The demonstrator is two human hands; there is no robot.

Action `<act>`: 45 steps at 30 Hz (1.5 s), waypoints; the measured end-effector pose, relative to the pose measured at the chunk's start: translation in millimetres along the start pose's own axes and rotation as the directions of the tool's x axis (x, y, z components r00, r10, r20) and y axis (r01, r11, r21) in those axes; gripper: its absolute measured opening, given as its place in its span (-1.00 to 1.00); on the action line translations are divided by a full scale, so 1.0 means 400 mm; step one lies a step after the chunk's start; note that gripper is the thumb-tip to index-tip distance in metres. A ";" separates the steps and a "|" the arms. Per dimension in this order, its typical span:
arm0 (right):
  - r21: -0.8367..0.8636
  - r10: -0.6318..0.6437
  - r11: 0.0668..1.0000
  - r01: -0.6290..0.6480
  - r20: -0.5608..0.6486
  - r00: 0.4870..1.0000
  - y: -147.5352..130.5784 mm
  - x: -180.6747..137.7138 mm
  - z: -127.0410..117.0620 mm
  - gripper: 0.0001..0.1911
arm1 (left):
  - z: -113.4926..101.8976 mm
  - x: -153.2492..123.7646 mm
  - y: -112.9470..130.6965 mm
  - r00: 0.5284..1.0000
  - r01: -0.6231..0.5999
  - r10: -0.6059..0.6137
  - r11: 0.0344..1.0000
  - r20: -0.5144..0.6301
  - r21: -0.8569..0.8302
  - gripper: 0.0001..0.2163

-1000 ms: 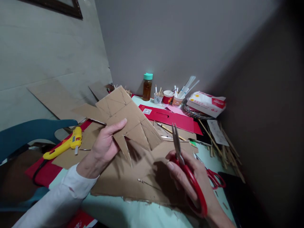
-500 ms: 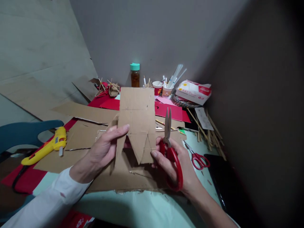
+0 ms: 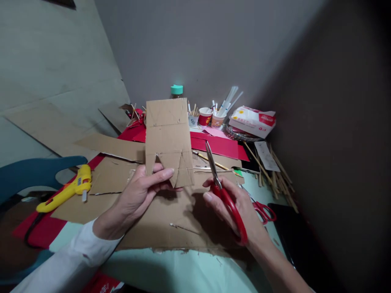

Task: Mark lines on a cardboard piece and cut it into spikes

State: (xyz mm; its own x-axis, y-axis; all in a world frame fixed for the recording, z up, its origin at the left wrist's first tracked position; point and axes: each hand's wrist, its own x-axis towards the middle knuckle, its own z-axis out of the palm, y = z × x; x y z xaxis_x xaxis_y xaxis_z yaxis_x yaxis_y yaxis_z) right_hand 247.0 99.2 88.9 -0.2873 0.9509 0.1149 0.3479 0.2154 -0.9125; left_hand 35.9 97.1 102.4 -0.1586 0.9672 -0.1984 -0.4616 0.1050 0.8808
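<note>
My left hand [image 3: 149, 183] grips a cardboard piece [image 3: 168, 134] by its lower end, thumb in front and fingers behind. Pencil lines cross the piece, and a V-shaped notch is cut into its lower edge near the left side. My right hand [image 3: 229, 199], a little to the right and apart from the cardboard, holds red-handled scissors [image 3: 216, 175] with the blades pointing up and looking closed. Beneath both hands lies a larger cardboard sheet [image 3: 146, 232] on the pale green table.
A yellow glue gun [image 3: 70, 189] lies at left. Smaller red scissors [image 3: 265, 212] and a black flat device [image 3: 290, 232] are at right, near several sticks [image 3: 282, 183]. Paper cups [image 3: 205, 117], a lidded bottle [image 3: 176, 90] and a tissue pack [image 3: 253, 121] stand along the back.
My right hand has let go of the cardboard's lower right corner and moved away with the scissors. My left hand has shifted its grip across the lower end, and the piece has risen and moved left.
</note>
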 end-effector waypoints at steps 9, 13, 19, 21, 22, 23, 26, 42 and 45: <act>0.021 0.048 0.998 -0.056 0.300 0.953 -0.015 -0.010 -0.006 -0.64 | -0.004 -0.005 0.016 0.989 -0.118 0.123 0.991 0.086 -0.063 -0.83; -0.009 0.063 0.998 -0.064 0.323 0.944 -0.025 -0.011 -0.004 -0.59 | -0.006 -0.003 0.012 0.984 -0.117 0.130 0.988 0.123 -0.103 -0.85; -0.066 0.081 0.996 -0.062 0.332 0.940 -0.029 -0.014 -0.015 -0.54 | -0.011 0.002 -0.001 0.980 -0.096 0.116 0.987 0.161 -0.129 -0.82; -0.073 0.088 0.995 -0.067 0.332 0.939 -0.032 -0.014 -0.016 -0.50 | -0.010 0.000 -0.003 0.981 -0.073 0.096 0.988 0.167 -0.138 -0.81; -0.069 0.092 0.995 -0.074 0.330 0.940 -0.033 -0.013 -0.015 -0.49 | -0.009 -0.001 -0.003 0.982 -0.063 0.086 0.989 0.168 -0.137 -0.81; -0.062 0.095 0.995 -0.079 0.330 0.939 -0.034 -0.012 -0.014 -0.49 | -0.008 -0.002 -0.004 0.982 -0.055 0.078 0.990 0.171 -0.133 -0.81; -0.042 0.085 0.996 -0.075 0.336 0.938 -0.036 -0.010 -0.011 -0.53 | -0.002 -0.004 -0.005 0.983 -0.043 0.064 0.992 0.175 -0.121 -0.80; -0.018 0.066 0.998 -0.064 0.296 0.953 -0.024 -0.005 -0.006 -0.55 | 0.003 -0.003 -0.021 0.995 -0.064 0.074 0.989 0.073 -0.131 -0.77; 0.007 0.056 0.998 -0.060 0.299 0.953 -0.020 -0.007 -0.002 -0.57 | 0.006 -0.002 -0.023 0.996 -0.072 0.078 0.984 0.032 -0.163 -0.75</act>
State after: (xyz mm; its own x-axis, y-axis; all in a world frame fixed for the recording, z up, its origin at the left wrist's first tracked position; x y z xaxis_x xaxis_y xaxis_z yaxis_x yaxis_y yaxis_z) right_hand 245.8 95.1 96.4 -0.5214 0.8513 -0.0587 0.3582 0.1559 -0.9205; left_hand 42.5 96.1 95.5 -0.1662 0.9793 -0.1153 -0.5851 -0.0038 0.8109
